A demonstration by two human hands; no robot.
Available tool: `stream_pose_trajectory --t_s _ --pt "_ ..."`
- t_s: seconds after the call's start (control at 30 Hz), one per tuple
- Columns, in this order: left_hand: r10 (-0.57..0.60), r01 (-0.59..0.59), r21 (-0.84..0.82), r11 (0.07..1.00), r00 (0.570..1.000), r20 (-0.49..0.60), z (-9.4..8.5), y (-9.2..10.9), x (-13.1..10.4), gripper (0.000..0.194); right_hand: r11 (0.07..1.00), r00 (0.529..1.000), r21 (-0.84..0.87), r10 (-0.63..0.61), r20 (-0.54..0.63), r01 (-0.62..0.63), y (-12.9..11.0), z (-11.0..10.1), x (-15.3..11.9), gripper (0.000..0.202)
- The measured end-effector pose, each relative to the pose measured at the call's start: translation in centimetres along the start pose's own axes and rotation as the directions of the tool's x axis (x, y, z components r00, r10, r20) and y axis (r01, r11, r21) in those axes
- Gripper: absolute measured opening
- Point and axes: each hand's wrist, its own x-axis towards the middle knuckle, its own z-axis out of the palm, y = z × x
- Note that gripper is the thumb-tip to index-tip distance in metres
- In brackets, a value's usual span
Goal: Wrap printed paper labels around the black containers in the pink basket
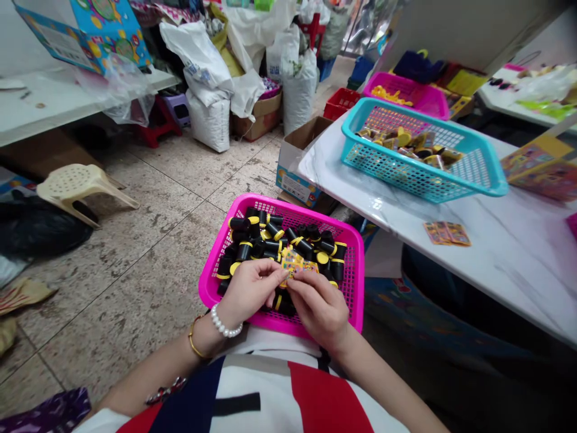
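Over a pink basket [360, 264] on my lap, both my hands meet at a small yellow printed sticker sheet or label [295, 260]. My left hand [255, 288] pinches its lower left edge between thumb and fingers. From the other side, my right hand [322, 304] grips the same piece near its lower edge, fingertips almost touching the left ones. Beneath the hands lie many small black cylinders with yellow rims [304, 246], heaped loosely in the basket. My hands partly cover the label and the cylinders under it.
A marbled white table [360, 186] stands at the right, bearing a turquoise basket [419, 180] of wrapped yellow and black pieces. Some printed cards [446, 233] lie near its edge. An open carton [295, 162] sits beside it. To the left are a cream stool [74, 180] and white sacks [207, 114].
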Motion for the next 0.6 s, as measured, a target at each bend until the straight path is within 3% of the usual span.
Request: stream_pose_trajectory --t_s 0.07,0.1,0.2,0.27,0.3,0.4,0.5,0.6 --pt "-0.013 0.013 0.003 1.000 1.000 -0.028 -0.3 -0.1 0.0 0.030 0.966 0.980 0.168 0.199 0.002 -0.197 -0.2 -0.2 0.3 0.027" --pt "-0.015 0.015 0.009 1.000 0.999 -0.037 -0.4 -0.1 -0.1 0.030 0.909 0.944 0.267 0.331 0.011 -0.321 -0.1 -0.4 0.6 0.026" --pt "-0.004 0.005 0.022 1.000 1.000 -0.028 -0.4 -0.4 -0.3 0.030 0.624 0.770 0.491 0.615 0.171 -0.608 0.4 -0.8 1.6 0.028" --pt "0.011 -0.012 0.022 1.000 1.000 0.005 -0.2 -0.6 -0.4 0.030 0.489 0.688 0.524 0.663 0.295 -0.697 0.8 -0.9 2.4 0.034" --pt "0.019 -0.020 0.024 1.000 1.000 0.018 -0.1 -0.7 -0.4 0.030 0.460 0.669 0.527 0.669 0.324 -0.715 1.0 -0.9 2.7 0.036" --pt "0.041 -0.043 0.061 0.997 0.999 0.031 0.0 -0.9 -0.4 0.028 0.446 0.675 0.544 0.648 0.352 -0.711 1.3 -0.7 3.2 0.042" --pt "0.064 -0.068 0.128 0.989 0.997 0.038 0.0 -1.1 -0.4 0.023 0.435 0.656 0.502 0.604 0.452 -0.747 1.6 -0.4 2.7 0.038" --pt "0.080 -0.080 0.200 0.977 0.997 0.006 0.0 -1.1 -0.6 0.031 0.454 0.635 0.455 0.643 0.428 -0.766 1.8 -0.1 1.9 0.034"
